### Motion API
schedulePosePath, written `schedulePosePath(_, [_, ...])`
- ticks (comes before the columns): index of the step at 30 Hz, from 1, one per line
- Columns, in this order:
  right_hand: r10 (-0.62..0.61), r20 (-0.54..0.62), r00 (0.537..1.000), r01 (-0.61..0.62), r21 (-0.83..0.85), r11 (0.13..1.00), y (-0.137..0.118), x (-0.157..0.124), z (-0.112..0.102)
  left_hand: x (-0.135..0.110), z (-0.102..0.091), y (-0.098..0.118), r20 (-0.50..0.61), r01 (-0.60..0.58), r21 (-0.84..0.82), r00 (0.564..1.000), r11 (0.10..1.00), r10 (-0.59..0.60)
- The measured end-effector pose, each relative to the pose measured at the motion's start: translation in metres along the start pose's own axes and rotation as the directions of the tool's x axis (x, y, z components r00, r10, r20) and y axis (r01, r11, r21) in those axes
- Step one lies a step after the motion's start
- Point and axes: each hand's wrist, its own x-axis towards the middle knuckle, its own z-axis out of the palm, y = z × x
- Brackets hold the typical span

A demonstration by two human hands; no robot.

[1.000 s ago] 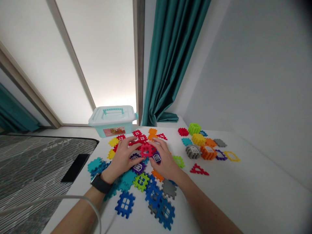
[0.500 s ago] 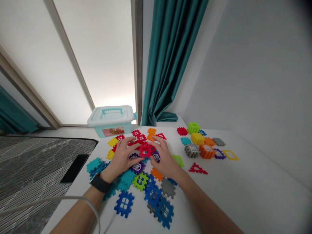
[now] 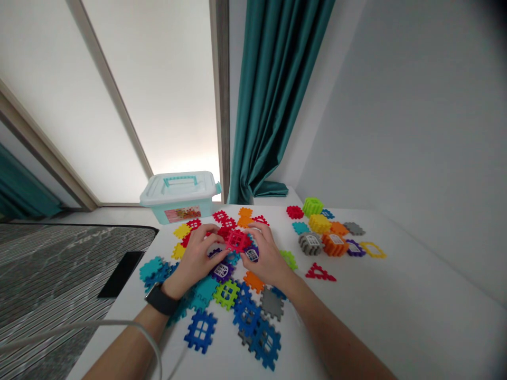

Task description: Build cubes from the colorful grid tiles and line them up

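A red plastic window-pattern building piece (image 3: 236, 240) with toothed edges is held up between my two hands. My left hand (image 3: 199, 259), with a dark watch on its wrist, grips the left side of it with bent fingers. My right hand (image 3: 264, 256) pinches its right side. Further red parts lie right behind the piece, partly hidden by my fingers. Beneath my hands are purple pieces with white window inserts (image 3: 222, 271). Nearer to me lie a lime green piece (image 3: 227, 294), an orange piece (image 3: 254, 281) and teal pieces (image 3: 205, 289).
Blue pieces (image 3: 265, 343) and a grey piece (image 3: 272, 302) lie near the front. Stacked orange (image 3: 335, 246), grey and yellow blocks stand at the right, beside a red triangle (image 3: 320, 272). A lidded storage box (image 3: 180, 198) stands behind. A cable (image 3: 99, 321) crosses the lower left.
The red piece has tilted so that its window face now shows more to me, and it has risen slightly. My hands have stayed almost in place around it; the view has shifted a little.
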Motion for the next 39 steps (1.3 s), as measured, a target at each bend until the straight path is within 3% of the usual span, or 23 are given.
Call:
schedulePosePath(13, [0.032, -0.018, 0.999, -0.032, 0.007, 0.999, 0.004, -0.001, 0.007, 0.005, -0.002, 0.001, -0.049, 0.042, -0.056, 0.998, 0.998, -0.044])
schedulePosePath(23, [-0.024, 0.108, 0.994, 0.022, 0.022, 1.0, 0.003, 0.001, -0.006, 0.004, -0.009, -0.004, -0.014, -0.104, 0.041, 0.994, 0.994, 0.105])
schedulePosePath(28, [-0.039, 0.115, 0.993, 0.035, 0.037, 0.999, 0.003, 0.001, -0.007, 0.003, -0.007, -0.004, -0.01, -0.125, 0.076, 0.992, 0.989, 0.127])
schedulePosePath(33, [-0.041, 0.085, 0.996, 0.039, 0.022, 0.999, 0.003, 0.001, -0.006, 0.004, -0.007, -0.004, -0.001, -0.116, 0.047, 0.993, 0.992, 0.116])
schedulePosePath(39, [0.036, 0.032, 0.999, -0.036, -0.007, 0.999, 0.003, 0.0, -0.002, 0.003, -0.004, 0.005, 0.091, -0.029, -0.059, 0.995, 0.998, 0.034])
